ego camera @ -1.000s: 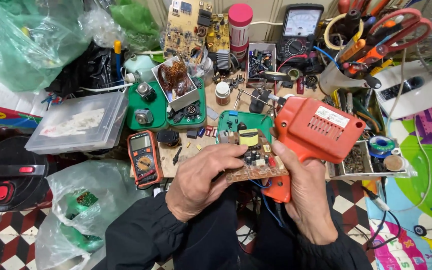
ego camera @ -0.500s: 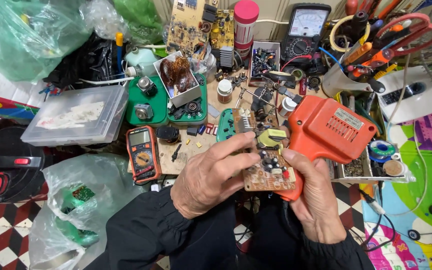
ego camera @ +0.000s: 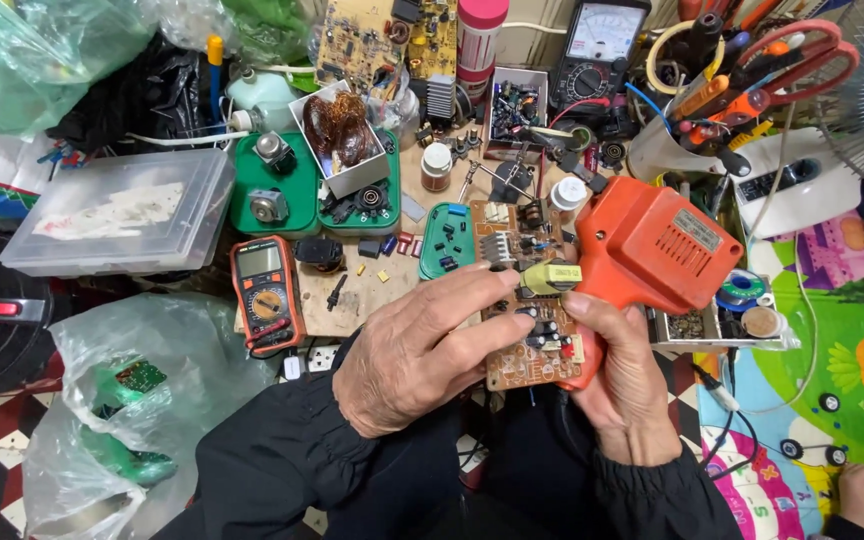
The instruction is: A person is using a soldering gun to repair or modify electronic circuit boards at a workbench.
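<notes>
Circuit board (ego camera: 530, 345) | pinched between left hand (ego camera: 414, 352) fingers (ego camera: 497, 332) | right hand (ego camera: 624, 385) beside

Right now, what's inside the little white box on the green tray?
The white box holds brown copper-wire coils, piled up to its rim. Whatever lies beneath the coils is covered. The box rests on the green tray.

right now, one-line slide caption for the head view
Left hand and right hand hold a small brown circuit board, right also gripping an orange plastic soldering gun over a cluttered workbench.
</notes>
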